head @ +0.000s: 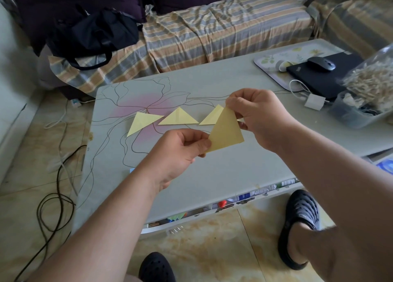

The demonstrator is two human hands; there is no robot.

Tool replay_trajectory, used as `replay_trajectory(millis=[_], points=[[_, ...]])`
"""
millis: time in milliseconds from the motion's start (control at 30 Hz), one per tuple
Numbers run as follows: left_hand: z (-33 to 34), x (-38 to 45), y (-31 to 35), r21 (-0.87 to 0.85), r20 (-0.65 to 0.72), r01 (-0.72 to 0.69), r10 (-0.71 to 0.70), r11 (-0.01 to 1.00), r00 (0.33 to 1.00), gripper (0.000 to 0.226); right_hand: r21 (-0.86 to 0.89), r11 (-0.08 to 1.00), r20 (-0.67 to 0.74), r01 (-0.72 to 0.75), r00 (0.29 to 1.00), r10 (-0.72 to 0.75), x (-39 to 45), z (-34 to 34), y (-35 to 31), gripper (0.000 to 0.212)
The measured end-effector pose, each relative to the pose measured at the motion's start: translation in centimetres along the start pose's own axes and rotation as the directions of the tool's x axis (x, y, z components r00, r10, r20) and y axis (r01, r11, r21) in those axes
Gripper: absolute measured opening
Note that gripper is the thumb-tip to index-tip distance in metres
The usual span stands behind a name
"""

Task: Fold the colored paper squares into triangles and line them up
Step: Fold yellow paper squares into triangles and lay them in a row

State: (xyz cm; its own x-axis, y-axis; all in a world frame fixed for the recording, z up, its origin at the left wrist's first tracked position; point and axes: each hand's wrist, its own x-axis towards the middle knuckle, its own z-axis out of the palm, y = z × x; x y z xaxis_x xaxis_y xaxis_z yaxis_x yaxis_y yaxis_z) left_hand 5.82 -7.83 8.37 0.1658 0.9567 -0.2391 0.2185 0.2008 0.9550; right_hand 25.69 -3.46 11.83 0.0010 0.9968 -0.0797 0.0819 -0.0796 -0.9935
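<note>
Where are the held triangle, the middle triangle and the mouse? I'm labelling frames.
held triangle [226, 131], head view, centre of its face.
middle triangle [178, 118], head view, centre of its face.
mouse [321, 64], head view, top shell.

Soft daylight, edges bowed, right perhaps blurred.

A low table in a lived-in room, under soft daylight.

The grey table [191, 175] bears a line-drawn flower with a pink blush; beyond it stands a sofa [212, 33] in a striped cover – orange, grey and cream – with a black bag [93, 33] and dark cushions [63, 3] on it. The floor [212, 250] is of glossy tile, mottled beige, and black cables [53, 207] loop across it at the left. On the table's far right lie a tray [274, 73], a laptop [319, 77] with a mouse [321, 63] on it, and a tub [350, 116].
</note>
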Motion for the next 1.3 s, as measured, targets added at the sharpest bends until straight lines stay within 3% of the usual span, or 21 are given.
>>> replay_trajectory(millis=[633,800,1133,1300], points=[[-0.3,0.1,-0.1,0.069,-0.078,0.032,-0.027,0.997,0.997,0.015,0.017,1.000,-0.032,-0.008,0.999,0.008,0.2,-0.3,-0.1,0.020],[-0.5,0.0,-0.3,0.190,-0.107,-0.006,0.027,0.982,0.994,0.025,0.042,0.998,-0.048,-0.050,0.998,0.052,0.7,-0.6,0.0,0.019],[-2.4,0.2,-0.3,0.282,-0.085,-0.121,0.150,0.952,0.985,0.020,0.102,0.986,-0.020,-0.133,0.991,0.136,0.6,-0.5,0.1,0.016],[-2.6,0.3,-0.8,0.366,-0.192,-0.246,0.331,0.898,0.924,0.019,0.217,0.949,-0.070,-0.227,0.966,0.247,0.6,-0.6,-0.1,0.015]])
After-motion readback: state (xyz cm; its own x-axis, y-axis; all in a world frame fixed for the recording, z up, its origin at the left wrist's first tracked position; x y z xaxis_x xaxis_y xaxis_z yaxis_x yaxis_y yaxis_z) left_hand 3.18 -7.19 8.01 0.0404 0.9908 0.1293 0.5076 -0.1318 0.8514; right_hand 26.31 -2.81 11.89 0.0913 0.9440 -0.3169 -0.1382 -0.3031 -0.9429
